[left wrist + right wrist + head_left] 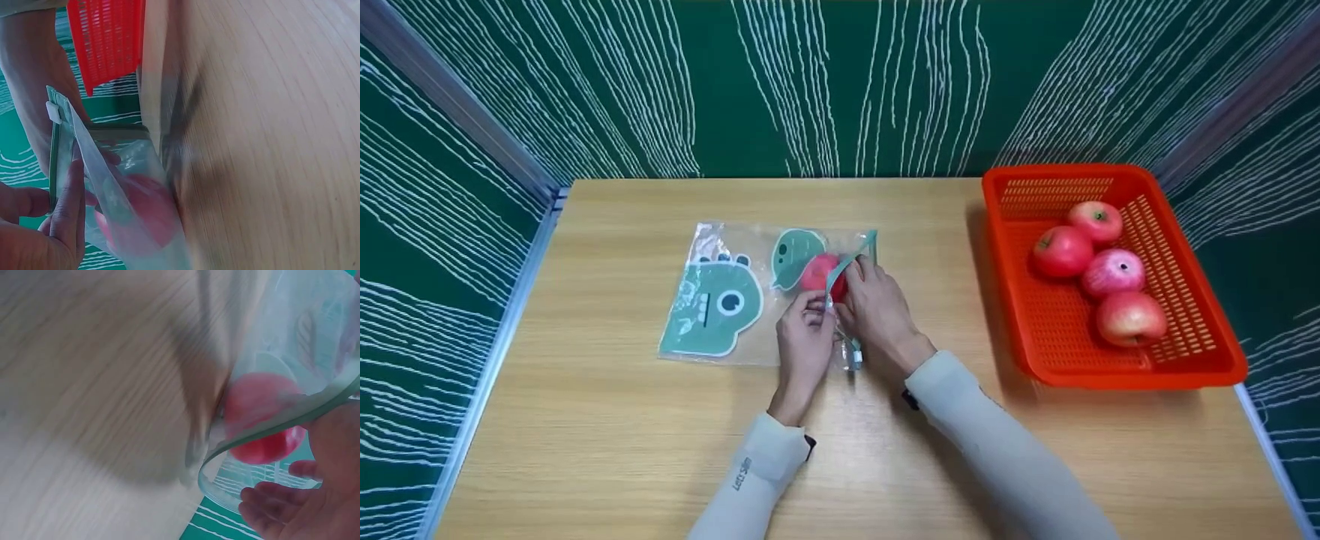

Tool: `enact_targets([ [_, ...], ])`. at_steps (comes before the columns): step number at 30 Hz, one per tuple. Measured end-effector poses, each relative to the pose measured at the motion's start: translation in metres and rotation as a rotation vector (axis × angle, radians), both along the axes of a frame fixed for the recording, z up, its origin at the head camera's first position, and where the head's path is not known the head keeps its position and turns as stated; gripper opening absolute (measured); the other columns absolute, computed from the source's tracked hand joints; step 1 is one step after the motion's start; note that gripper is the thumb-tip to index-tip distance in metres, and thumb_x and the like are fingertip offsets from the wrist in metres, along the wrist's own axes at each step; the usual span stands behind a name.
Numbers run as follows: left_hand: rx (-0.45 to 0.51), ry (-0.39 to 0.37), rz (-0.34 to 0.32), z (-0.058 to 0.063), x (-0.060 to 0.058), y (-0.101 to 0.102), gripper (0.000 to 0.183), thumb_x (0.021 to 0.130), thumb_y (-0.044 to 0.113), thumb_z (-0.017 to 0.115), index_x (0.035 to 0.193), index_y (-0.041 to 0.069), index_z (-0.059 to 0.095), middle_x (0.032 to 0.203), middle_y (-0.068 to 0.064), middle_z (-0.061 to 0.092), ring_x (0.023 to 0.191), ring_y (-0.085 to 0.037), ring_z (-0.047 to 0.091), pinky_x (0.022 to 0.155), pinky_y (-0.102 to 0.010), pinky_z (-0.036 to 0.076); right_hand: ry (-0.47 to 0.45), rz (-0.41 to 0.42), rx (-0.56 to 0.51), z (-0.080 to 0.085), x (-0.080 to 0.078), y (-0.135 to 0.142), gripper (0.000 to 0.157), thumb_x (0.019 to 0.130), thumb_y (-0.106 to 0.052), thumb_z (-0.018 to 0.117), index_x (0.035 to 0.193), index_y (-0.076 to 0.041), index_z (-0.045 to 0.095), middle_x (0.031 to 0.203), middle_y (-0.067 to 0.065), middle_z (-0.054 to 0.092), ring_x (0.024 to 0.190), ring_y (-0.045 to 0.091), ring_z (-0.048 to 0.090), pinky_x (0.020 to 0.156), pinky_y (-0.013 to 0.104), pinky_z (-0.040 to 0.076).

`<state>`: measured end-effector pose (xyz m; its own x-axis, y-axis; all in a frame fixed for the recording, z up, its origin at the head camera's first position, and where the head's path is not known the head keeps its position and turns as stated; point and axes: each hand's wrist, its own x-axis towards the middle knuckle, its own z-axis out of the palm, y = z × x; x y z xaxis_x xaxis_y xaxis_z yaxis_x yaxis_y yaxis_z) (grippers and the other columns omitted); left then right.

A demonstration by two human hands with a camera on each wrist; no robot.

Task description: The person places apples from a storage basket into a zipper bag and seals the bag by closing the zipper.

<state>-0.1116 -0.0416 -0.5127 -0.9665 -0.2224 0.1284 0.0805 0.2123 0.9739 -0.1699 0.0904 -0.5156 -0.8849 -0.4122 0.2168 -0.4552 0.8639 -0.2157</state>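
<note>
A clear zip bag (pixel 750 315) printed with green cartoon shapes lies on the table, its green-edged mouth facing right. Inside, close to the mouth, sits a red apple (pixel 259 410). My left hand (pixel 804 337) pinches the near edge of the bag's mouth between thumb and fingers, below the white zip slider (pixel 54 112) in the left wrist view. My right hand (pixel 881 304) is at the mouth, beside the apple. In the right wrist view its fingers (pixel 275 495) are loosely extended, apart from the apple, and the bag's rim crosses in front of the apple.
To the right stands an orange-red plastic basket (pixel 1012 300) holding several apples (pixel 1063 252). The wooden table (pixel 607 450) is bounded by green panels (pixel 840 90) with white streaks at the back and both sides.
</note>
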Motion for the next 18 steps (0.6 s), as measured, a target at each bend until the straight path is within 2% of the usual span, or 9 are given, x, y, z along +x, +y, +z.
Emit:
enact_targets([
  [2,-0.007,-0.008,-0.003,0.0,0.0,0.0,0.021,0.094,-0.007,0.07,0.115,-0.006,0.07,0.1,-0.017,0.072,0.081,-0.027,0.075,0.077,-0.033,0.066,0.02,-0.003,0.051,0.002,0.003,0.001,0.062,0.095,-0.028,0.079,0.139,0.006,0.05,0.134,0.027,0.056,0.112,0.041,0.066,0.094,0.051,0.062],
  [7,0.003,-0.013,-0.003,0.0,0.0,0.001,0.021,0.095,-0.007,0.069,0.116,-0.007,0.07,0.1,-0.018,0.072,0.081,-0.028,0.075,0.076,-0.031,0.066,0.038,-0.013,0.146,0.008,0.01,0.009,0.058,0.099,-0.03,0.074,0.142,0.001,0.05,0.141,0.026,0.056,0.121,0.042,0.062,0.102,0.053,0.057],
  [14,0.034,-0.003,-0.012,-0.003,0.001,0.002,0.019,0.094,-0.008,0.067,0.113,-0.007,0.069,0.097,-0.018,0.071,0.076,-0.027,0.073,0.064,-0.027,0.064,0.128,-0.017,0.203,0.019,0.02,0.025,0.06,0.097,-0.032,0.075,0.144,-0.001,0.055,0.137,0.024,0.06,0.121,0.041,0.061,0.099,0.052,0.056],
  [18,0.061,-0.015,-0.03,-0.003,0.001,0.002,0.02,0.095,-0.009,0.065,0.115,-0.009,0.068,0.096,-0.019,0.07,0.075,-0.03,0.072,0.061,-0.028,0.064,0.123,-0.026,0.21,0.025,0.025,0.033,0.059,0.096,-0.033,0.075,0.143,-0.001,0.057,0.136,0.027,0.059,0.121,0.043,0.061,0.102,0.054,0.055],
])
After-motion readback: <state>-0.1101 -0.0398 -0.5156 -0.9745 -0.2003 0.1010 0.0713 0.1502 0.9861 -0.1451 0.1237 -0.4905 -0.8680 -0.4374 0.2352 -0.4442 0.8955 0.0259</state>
